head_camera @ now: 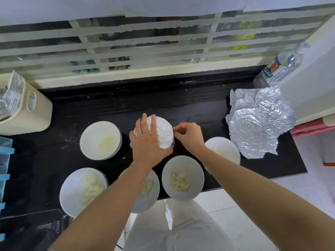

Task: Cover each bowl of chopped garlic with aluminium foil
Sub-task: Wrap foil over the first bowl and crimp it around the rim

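- Head view: the foil-wrapped bowl [159,132] sits mid-counter [126,105], and we take it as our landmark.
- Our left hand [146,142] lies palm-down over its top with the fingers stretched out, pressing. Our right hand [188,135] is closed in a pinch on the foil at the bowl's right rim.
- Tear risk: the foil looks thin and creased. A hard pinch or a tug outward at that rim could split it and leave a gap over the garlic.
- Slip risk: if the left hand pushes off-centre, the bowl could skid or tip on the dark, smooth-looking counter.
- Arm risk: five open bowls crowd round it, one to its left [100,140], one to its right [223,151] and three nearer to us [83,191] [145,189] [182,178]. Both forearms pass right above bowls in that group, so a dropped elbow could dip into the garlic or knock a bowl.
- Edge risk: the bowls nearest us seem close to the counter's front edge, and a nudge there might send one off.
- Reach risk: the spare foil stack [259,122] lies far right of the wrapped bowl, so fetching a sheet means crossing the open bowl between them.
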The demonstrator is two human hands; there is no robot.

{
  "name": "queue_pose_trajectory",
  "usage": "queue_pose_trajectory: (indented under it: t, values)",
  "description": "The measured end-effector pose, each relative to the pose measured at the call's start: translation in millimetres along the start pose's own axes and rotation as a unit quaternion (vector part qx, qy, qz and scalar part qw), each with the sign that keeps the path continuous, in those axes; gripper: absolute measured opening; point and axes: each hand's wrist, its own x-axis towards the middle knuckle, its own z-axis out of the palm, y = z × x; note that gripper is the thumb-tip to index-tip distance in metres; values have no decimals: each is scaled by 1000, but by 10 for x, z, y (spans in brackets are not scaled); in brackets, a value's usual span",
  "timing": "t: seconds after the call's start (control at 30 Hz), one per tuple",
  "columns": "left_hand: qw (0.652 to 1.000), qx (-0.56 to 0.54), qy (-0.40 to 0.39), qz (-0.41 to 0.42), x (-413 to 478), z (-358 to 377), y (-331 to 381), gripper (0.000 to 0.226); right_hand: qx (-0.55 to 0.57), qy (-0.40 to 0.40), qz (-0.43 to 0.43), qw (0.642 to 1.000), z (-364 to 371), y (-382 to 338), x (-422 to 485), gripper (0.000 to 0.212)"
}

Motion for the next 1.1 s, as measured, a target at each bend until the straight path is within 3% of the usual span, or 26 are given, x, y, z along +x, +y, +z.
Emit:
queue_pose_trajectory:
  t: [0.27,0.47,0.67,0.73,0.9,1.1]
  values:
    - [1000,5,-3,-6,-2,15,-4,113,127,-38,49,990,-5,26,-175,40]
    - [998,-8,-7,-58,77,19,19,117,181,-78,56,979,-5,-34,-115,34]
    - [996,-32,-48,-68,68,-76,-14,135,167,-84,32,982,15,0,-60,34]
    - [999,-11,-31,-37,56,-113,-77,131,158,-82,18,984,18,24,-46,33]
    - [989,27,-37,143,176,-118,-114,102,128,-72,-8,989,6,2,-37,32]
    - [986,72,-34,147,183,9,-125,84,79,-55,-26,995,15,0,-44,24]
